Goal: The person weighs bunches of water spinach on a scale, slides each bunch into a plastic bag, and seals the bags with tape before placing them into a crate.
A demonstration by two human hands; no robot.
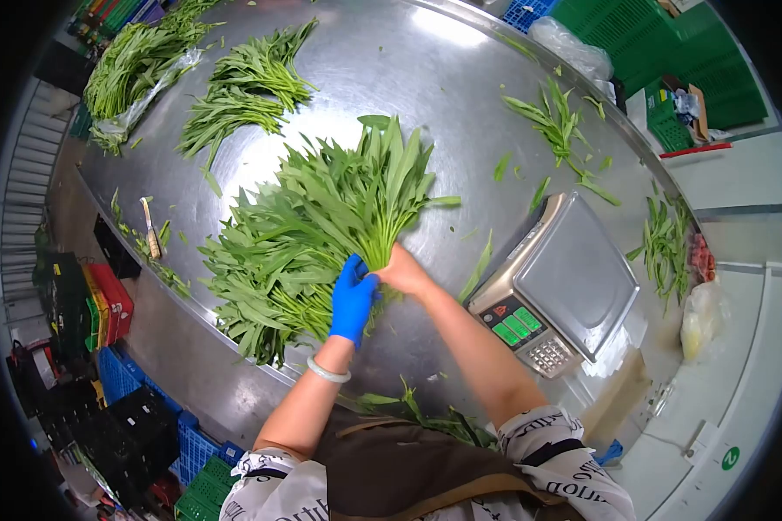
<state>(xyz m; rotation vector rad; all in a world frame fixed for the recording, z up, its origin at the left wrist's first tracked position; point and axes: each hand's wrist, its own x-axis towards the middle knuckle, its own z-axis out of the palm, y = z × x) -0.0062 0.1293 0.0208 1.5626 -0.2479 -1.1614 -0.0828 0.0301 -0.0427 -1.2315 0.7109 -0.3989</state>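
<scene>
A bunch of water spinach [382, 195] stands gathered in my right hand [400, 271], the bare one, its fingers wrapped round the stems and partly hidden behind them. Against the lower stems is my left hand [353, 300], in a blue glove, with bent fingers touching the base of the bunch beside my right hand. Whether the gloved fingers hold stems of their own is hard to see, but they are closed at the bunch. Under and left of both hands spreads a larger loose heap of water spinach [265, 278] on the metal table [443, 113].
Right of my hands sits a digital scale [573, 278] with green displays. A small knife [151, 230] lies near the left edge. More greens [252, 87] lie at the back left, and loose sprigs [556, 126] at the right. Plastic crates [200, 443] stand on the floor.
</scene>
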